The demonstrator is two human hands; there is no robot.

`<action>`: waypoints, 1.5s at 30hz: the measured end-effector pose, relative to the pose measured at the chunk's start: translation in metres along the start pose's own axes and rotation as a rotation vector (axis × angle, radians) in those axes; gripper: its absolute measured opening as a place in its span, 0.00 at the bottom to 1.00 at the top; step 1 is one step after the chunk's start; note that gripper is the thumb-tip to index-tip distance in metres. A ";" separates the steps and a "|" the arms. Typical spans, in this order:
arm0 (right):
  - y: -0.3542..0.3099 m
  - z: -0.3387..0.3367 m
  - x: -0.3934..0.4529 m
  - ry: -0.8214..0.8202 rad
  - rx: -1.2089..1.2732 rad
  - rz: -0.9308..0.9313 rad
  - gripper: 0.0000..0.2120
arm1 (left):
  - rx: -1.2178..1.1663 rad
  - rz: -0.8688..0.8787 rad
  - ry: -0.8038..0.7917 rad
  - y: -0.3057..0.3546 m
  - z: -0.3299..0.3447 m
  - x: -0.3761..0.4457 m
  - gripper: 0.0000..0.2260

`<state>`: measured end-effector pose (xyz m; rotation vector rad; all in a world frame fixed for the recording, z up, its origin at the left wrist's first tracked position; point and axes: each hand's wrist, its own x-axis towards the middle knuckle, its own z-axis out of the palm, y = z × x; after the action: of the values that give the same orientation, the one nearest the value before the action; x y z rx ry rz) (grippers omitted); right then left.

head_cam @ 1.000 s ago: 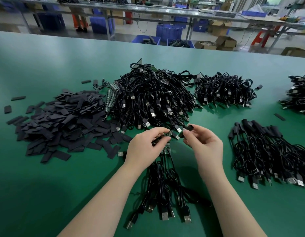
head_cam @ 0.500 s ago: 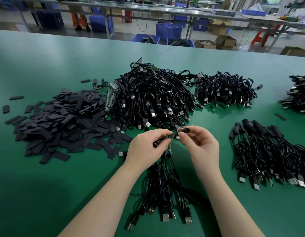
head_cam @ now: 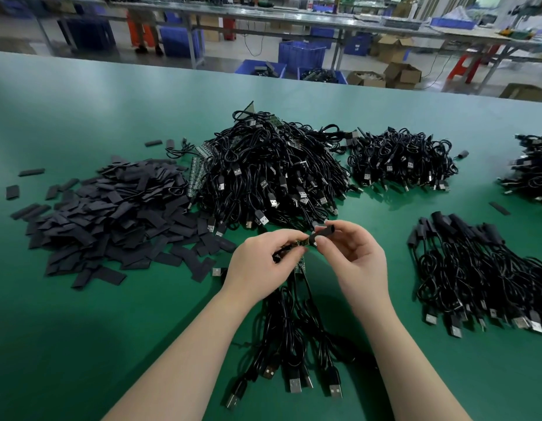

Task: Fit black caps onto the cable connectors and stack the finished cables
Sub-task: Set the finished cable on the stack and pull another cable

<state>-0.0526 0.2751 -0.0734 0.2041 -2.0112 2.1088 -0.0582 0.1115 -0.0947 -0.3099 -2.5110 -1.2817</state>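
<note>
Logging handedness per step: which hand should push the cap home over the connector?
Right, probably. The right hand already pinches the black cap, lined up with the connector that the left hand grips.

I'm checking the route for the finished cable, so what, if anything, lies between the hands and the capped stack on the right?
Nothing visible does. The right hand pinches the black cap at the connector held by the left hand. Between them and the capped stack lies only bare green table.
</note>
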 end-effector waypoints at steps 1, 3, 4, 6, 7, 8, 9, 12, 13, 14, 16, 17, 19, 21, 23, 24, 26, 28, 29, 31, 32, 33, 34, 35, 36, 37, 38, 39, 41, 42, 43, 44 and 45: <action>0.000 -0.001 0.000 -0.006 0.005 0.008 0.18 | -0.001 0.000 -0.005 0.000 0.000 0.000 0.10; 0.001 -0.001 0.000 -0.012 0.016 0.030 0.18 | -0.001 0.004 -0.010 0.000 0.000 0.000 0.10; 0.002 -0.002 0.000 -0.013 0.019 0.042 0.17 | -0.001 0.008 -0.007 0.001 0.000 -0.001 0.10; 0.003 -0.002 0.001 -0.015 0.008 0.057 0.15 | 0.001 0.011 0.001 0.003 -0.001 -0.001 0.10; 0.004 -0.002 0.001 -0.013 0.002 0.059 0.15 | 0.003 0.011 0.002 0.004 -0.001 -0.001 0.11; 0.004 -0.001 0.001 -0.008 0.001 0.059 0.14 | 0.006 0.011 0.000 0.005 -0.002 -0.001 0.11; 0.005 -0.001 0.001 -0.003 0.000 0.058 0.13 | 0.008 0.011 -0.003 0.005 -0.002 -0.001 0.11; 0.005 0.000 0.001 -0.011 -0.002 0.063 0.12 | 0.002 0.001 0.000 0.005 -0.002 -0.001 0.10; 0.005 0.000 0.001 -0.020 0.001 0.072 0.12 | -0.001 -0.004 0.000 0.005 -0.002 -0.002 0.09; 0.005 0.000 0.001 -0.028 0.006 0.080 0.12 | 0.001 -0.006 -0.003 0.006 -0.002 -0.001 0.09; 0.005 -0.001 0.000 -0.038 0.022 0.090 0.13 | 0.041 0.016 0.002 0.008 -0.003 -0.002 0.09; 0.005 -0.001 0.000 -0.044 0.027 0.090 0.13 | 0.079 0.041 0.020 0.010 -0.004 -0.002 0.10; 0.004 -0.001 -0.001 -0.055 0.026 0.084 0.14 | 0.145 0.087 0.066 0.014 -0.005 -0.002 0.12; 0.004 -0.001 -0.001 -0.051 0.029 0.082 0.14 | 0.174 0.091 0.087 0.018 -0.005 -0.002 0.12; 0.005 -0.001 -0.001 -0.028 0.058 0.099 0.13 | 0.182 0.065 0.072 0.019 -0.005 -0.002 0.12; 0.006 0.000 -0.001 -0.014 0.079 0.112 0.12 | 0.185 0.068 0.064 0.018 -0.005 -0.001 0.11; 0.008 0.000 -0.001 0.017 0.120 0.141 0.10 | 0.188 0.110 0.057 0.017 -0.006 -0.001 0.11; 0.009 0.000 0.001 0.058 0.179 0.174 0.09 | 0.178 0.130 0.068 0.016 -0.005 0.000 0.12; 0.010 0.000 0.001 0.073 0.212 0.193 0.09 | 0.167 0.119 0.088 0.016 -0.005 0.000 0.11; 0.010 0.000 0.002 0.086 0.273 0.231 0.10 | 0.147 0.079 0.127 0.015 -0.005 0.000 0.08; 0.010 0.000 0.002 0.087 0.298 0.248 0.10 | 0.144 0.070 0.136 0.015 -0.004 0.000 0.07; 0.009 0.000 0.002 0.086 0.315 0.263 0.10 | 0.142 0.069 0.136 0.014 -0.004 -0.001 0.06; 0.009 0.000 0.002 0.085 0.322 0.271 0.10 | 0.139 0.069 0.132 0.014 -0.003 -0.001 0.06; 0.010 0.000 0.002 0.084 0.319 0.273 0.09 | 0.133 0.066 0.126 0.015 -0.003 -0.002 0.06; 0.010 0.000 0.002 0.085 0.303 0.268 0.09 | 0.122 0.060 0.121 0.016 -0.003 -0.003 0.06; 0.010 0.000 0.002 0.085 0.276 0.256 0.09 | 0.110 0.054 0.117 0.016 -0.003 -0.003 0.06; 0.010 0.000 0.001 0.081 0.243 0.241 0.09 | 0.100 0.051 0.115 0.017 -0.003 -0.003 0.06; 0.010 0.000 0.001 0.074 0.215 0.224 0.09 | 0.088 0.047 0.112 0.017 -0.002 -0.004 0.06; 0.011 0.002 0.000 0.064 0.193 0.201 0.09 | 0.057 0.029 0.117 0.017 -0.001 -0.004 0.08; 0.011 0.002 -0.001 0.063 0.185 0.192 0.09 | 0.047 0.027 0.122 0.017 -0.001 -0.004 0.08; 0.010 0.003 -0.001 0.064 0.175 0.185 0.09 | 0.047 0.037 0.127 0.017 -0.001 -0.004 0.08; 0.010 0.003 -0.001 0.067 0.167 0.178 0.09 | 0.059 0.059 0.130 0.018 -0.002 -0.004 0.07; 0.010 0.003 -0.001 0.072 0.162 0.174 0.09 | 0.079 0.091 0.135 0.019 -0.002 -0.004 0.07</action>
<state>-0.0541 0.2716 -0.0833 -0.0222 -1.8796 2.3509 -0.0482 0.1205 -0.0812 -0.3049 -2.3983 -1.1274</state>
